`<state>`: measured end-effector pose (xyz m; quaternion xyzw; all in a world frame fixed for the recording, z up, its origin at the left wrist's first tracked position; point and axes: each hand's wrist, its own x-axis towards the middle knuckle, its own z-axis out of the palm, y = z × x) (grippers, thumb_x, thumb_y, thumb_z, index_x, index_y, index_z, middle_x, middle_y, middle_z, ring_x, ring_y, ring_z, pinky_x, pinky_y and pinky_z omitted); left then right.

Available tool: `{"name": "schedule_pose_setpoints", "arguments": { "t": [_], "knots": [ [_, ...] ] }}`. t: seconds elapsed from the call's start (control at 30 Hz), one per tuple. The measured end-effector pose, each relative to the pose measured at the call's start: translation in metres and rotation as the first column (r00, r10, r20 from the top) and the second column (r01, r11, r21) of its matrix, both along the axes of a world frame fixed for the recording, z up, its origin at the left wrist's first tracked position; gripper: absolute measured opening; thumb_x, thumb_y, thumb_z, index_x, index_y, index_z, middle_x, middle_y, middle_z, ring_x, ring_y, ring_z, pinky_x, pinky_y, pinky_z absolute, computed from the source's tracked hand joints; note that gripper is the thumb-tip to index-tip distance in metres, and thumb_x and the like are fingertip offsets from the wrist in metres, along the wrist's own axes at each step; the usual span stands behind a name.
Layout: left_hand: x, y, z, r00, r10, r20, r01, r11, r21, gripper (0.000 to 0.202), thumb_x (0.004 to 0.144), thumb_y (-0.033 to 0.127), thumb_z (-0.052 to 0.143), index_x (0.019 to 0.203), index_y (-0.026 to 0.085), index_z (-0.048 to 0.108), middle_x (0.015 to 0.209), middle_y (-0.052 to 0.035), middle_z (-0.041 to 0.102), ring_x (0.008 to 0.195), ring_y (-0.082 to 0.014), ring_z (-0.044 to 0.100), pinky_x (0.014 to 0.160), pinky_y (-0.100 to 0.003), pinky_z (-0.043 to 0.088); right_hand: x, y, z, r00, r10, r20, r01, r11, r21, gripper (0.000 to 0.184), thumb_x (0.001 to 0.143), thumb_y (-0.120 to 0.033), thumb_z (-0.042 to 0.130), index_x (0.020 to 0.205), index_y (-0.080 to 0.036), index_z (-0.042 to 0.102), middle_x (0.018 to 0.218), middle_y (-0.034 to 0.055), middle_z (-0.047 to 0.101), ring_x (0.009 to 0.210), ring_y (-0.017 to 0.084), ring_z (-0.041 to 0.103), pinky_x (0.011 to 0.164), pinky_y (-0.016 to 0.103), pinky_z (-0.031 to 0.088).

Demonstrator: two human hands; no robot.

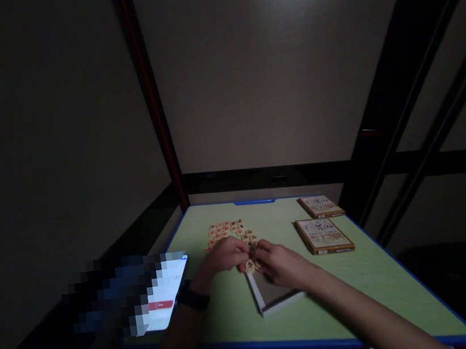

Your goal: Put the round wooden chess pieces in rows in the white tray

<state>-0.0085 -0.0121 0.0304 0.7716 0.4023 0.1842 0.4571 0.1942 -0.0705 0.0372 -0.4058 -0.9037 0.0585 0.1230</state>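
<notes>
Round xiangqi pieces [225, 230] with red or black characters lie in close rows on the green table. My left hand [227, 253], a dark band at its wrist, is closed with its fingertips around pieces at the near end of these rows. My right hand [277, 261] meets it there, its fingers and thumb pinched together on pieces. A piece with a black character [250, 266] shows between the two hands. Just under them lies a shallow open box tray [270, 292] with white walls and a brown inside, partly covered by my right hand and forearm.
Two flat printed xiangqi boxes, a near one [324, 235] and a far one [321, 206], lie on the right of the table. A lit screen [166, 292] is at the left edge, partly pixelated. The green table [223, 327] has a blue rim; walls stand behind and to the left.
</notes>
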Motion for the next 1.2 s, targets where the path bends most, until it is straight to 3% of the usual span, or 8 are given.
{"name": "schedule_pose_setpoints", "arguments": {
  "t": [0.23, 0.4, 0.67, 0.93, 1.0, 1.1, 1.17, 1.2],
  "knots": [
    [-0.001, 0.004, -0.007, 1.0, 0.007, 0.019, -0.007, 1.0, -0.014, 0.021, 0.068, 0.022, 0.054, 0.076, 0.013, 0.072, 0.055, 0.0008, 0.065, 0.055, -0.0127, 0.06, 0.055, -0.02, 0.041, 0.004, 0.003, 0.008, 0.996, 0.015, -0.09, -0.014, 1.0, 0.011, 0.024, 0.081, -0.008, 0.061, 0.103, -0.017, 0.064, 0.097, 0.0059, 0.062, 0.085, 0.018, 0.062, 0.076, 0.027, 0.048],
    [0.0, 0.003, -0.005, 0.999, 0.023, -0.032, -0.022, 0.999, 0.026, 0.024, 0.067, 0.021, 0.051, 0.076, 0.014, 0.073, 0.057, 0.0, 0.067, 0.057, -0.013, 0.061, 0.055, -0.02, 0.04, 0.004, 0.007, -0.001, 0.993, 0.024, -0.117, -0.028, 0.999, -0.028, 0.025, 0.079, -0.007, 0.064, 0.102, -0.017, 0.064, 0.102, 0.0076, 0.061, 0.087, 0.019, 0.063, 0.078, 0.028, 0.05],
    [0.002, -0.003, 0.004, 0.995, 0.035, -0.095, -0.032, 0.999, 0.036, 0.023, 0.063, 0.02, 0.048, 0.068, 0.014, 0.07, 0.056, 0.0007, 0.064, 0.048, -0.0098, 0.049, 0.046, -0.019, 0.032, 0.003, 0.007, -0.006, 0.98, 0.031, -0.194, -0.05, 0.994, -0.093, 0.037, 0.08, -0.004, 0.062, 0.115, -0.016, 0.063, 0.111, 0.0107, 0.064, 0.101, 0.022, 0.062, 0.091, 0.031, 0.049],
    [0.004, 0.003, 0.001, 0.986, 0.161, -0.046, -0.157, 0.984, 0.089, 0.026, 0.068, 0.018, 0.051, 0.078, 0.013, 0.074, 0.06, -0.0009, 0.068, 0.055, -0.0123, 0.058, 0.051, -0.019, 0.039, 0.002, 0.007, -0.005, 0.985, 0.028, -0.17, -0.045, 0.994, -0.095, 0.04, 0.081, -0.004, 0.061, 0.119, -0.015, 0.062, 0.112, 0.0115, 0.064, 0.103, 0.022, 0.062, 0.092, 0.031, 0.047],
    [0.002, 0.006, 0.005, 0.949, 0.308, -0.065, -0.294, 0.941, 0.17, 0.025, 0.073, 0.018, 0.052, 0.081, 0.013, 0.075, 0.066, -0.0033, 0.071, 0.06, -0.0141, 0.062, 0.055, -0.021, 0.043, 0.002, 0.006, -0.003, 0.987, 0.023, -0.159, -0.038, 0.995, -0.091, 0.038, 0.08, -0.005, 0.062, 0.117, -0.014, 0.062, 0.111, 0.0116, 0.064, 0.101, 0.022, 0.062, 0.089, 0.03, 0.048],
    [-0.005, 0.008, 0.014, 0.79, 0.595, -0.148, -0.497, 0.763, 0.413, 0.025, 0.082, 0.021, 0.051, 0.087, 0.016, 0.075, 0.079, -0.006, 0.074, 0.074, -0.0175, 0.066, 0.066, -0.024, 0.046, 0.001, 0.004, 0.002, 0.987, 0.019, -0.16, -0.034, 0.995, -0.093, 0.032, 0.081, -0.008, 0.064, 0.112, -0.015, 0.064, 0.107, 0.0106, 0.065, 0.097, 0.022, 0.062, 0.085, 0.029, 0.049],
    [-0.012, 0.008, 0.017, 0.68, 0.699, -0.22, -0.502, 0.663, 0.555, 0.025, 0.085, 0.023, 0.051, 0.092, 0.019, 0.075, 0.088, -0.007, 0.075, 0.085, -0.0204, 0.067, 0.073, -0.026, 0.047, 0.002, 0.003, 0.005, 0.985, 0.012, -0.174, -0.029, 0.995, -0.095, 0.032, 0.081, -0.01, 0.066, 0.113, -0.015, 0.065, 0.106, 0.0104, 0.065, 0.095, 0.021, 0.063, 0.084, 0.029, 0.049],
    [-0.015, 0.008, 0.018, 0.651, 0.717, -0.251, -0.476, 0.642, 0.601, 0.026, 0.086, 0.022, 0.051, 0.095, 0.021, 0.075, 0.094, -0.0073, 0.075, 0.09, -0.0212, 0.067, 0.077, -0.027, 0.047, 0.004, 0.003, 0.007, 0.982, 0.005, -0.191, -0.022, 0.996, -0.089, 0.033, 0.082, -0.012, 0.066, 0.115, -0.015, 0.065, 0.106, 0.0106, 0.066, 0.094, 0.021, 0.063, 0.084, 0.029, 0.049]
  ]
}}
